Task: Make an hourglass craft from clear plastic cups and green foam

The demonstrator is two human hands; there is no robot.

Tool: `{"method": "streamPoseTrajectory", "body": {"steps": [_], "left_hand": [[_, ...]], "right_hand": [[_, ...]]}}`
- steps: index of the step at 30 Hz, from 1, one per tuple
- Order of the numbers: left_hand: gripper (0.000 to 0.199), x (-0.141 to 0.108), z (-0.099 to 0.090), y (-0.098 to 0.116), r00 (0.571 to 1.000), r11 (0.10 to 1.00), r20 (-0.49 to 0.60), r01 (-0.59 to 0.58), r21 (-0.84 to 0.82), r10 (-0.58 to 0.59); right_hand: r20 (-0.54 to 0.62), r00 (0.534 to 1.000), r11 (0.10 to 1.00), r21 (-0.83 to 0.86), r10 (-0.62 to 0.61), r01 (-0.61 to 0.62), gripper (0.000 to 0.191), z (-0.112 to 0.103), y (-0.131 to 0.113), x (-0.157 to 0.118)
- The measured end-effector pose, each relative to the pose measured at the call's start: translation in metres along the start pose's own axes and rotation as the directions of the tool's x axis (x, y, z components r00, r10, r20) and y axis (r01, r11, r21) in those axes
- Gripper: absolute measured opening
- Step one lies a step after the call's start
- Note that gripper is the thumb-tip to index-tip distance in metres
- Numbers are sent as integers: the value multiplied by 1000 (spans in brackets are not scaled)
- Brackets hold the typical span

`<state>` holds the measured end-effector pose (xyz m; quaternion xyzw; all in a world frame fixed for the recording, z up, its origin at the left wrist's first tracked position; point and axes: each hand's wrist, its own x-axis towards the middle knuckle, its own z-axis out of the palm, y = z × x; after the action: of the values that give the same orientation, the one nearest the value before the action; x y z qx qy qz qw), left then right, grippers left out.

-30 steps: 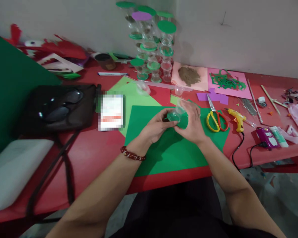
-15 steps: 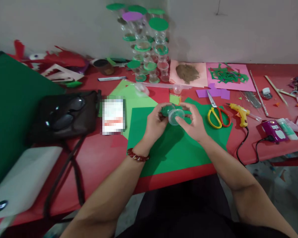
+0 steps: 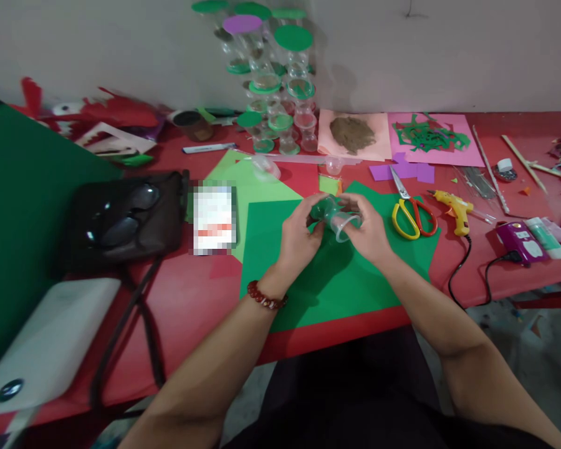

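Observation:
Two small clear plastic cups (image 3: 346, 226) meet end to end between my hands, above a green sheet of paper (image 3: 299, 305). My left hand (image 3: 303, 232), with a beaded bracelet (image 3: 266, 295) at its wrist, is closed around the cup at the left, which looks green against the paper. My right hand (image 3: 367, 227) grips the other cup, whose open rim faces toward me and to the right. Whether the cups are stuck together I cannot tell. Farther back stand stacks of similar cups (image 3: 280, 118) with green and purple discs on them.
Right of the hands lie scissors (image 3: 414, 218), a yellow glue gun (image 3: 455, 209) with its cord, and a purple box (image 3: 521, 243). Brown powder (image 3: 353, 135) and green paper scraps (image 3: 430, 138) rest on pink sheets behind. A black bag (image 3: 121, 218) and a pale case (image 3: 51, 343) are at left.
The cups have turned between my hands: the round rim that faced me now points down and right, showing the cup's side. Both hands have shifted slightly right in view.

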<state>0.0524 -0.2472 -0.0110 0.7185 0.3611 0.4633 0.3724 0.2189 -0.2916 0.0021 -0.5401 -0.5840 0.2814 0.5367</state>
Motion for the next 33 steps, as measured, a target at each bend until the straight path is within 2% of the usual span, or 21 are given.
{"method": "streamPoseTrajectory", "body": {"steps": [8,15,21,23,26,29,33], "left_hand": [[52,-2,0,8,999,999,-21,-36,-21,36],[43,-2,0,8,997,1000,-80,-4,-9,3],[43,-2,1,14,998,990,-31,48,-129,-52],[45,-2,1,14,999,972,6,48,-231,-48],[51,-2,0,14,998,895,59,61,-442,-38],[48,0,0,14,987,841,83,160,-517,-137],[34,2,-1,13,961,801,69,261,-539,-267]], "right_hand": [[-8,1000,998,64,3,-2,45,0,0,0],[47,999,999,35,-15,14,34,-1,0,1],[82,996,992,118,24,-34,45,-1,4,1],[104,994,989,143,33,-48,48,-1,5,1],[131,990,986,145,59,-78,51,1,8,1],[121,991,989,124,64,-79,55,1,11,1],[114,993,1000,6,6,-6,55,-1,8,0]]}}
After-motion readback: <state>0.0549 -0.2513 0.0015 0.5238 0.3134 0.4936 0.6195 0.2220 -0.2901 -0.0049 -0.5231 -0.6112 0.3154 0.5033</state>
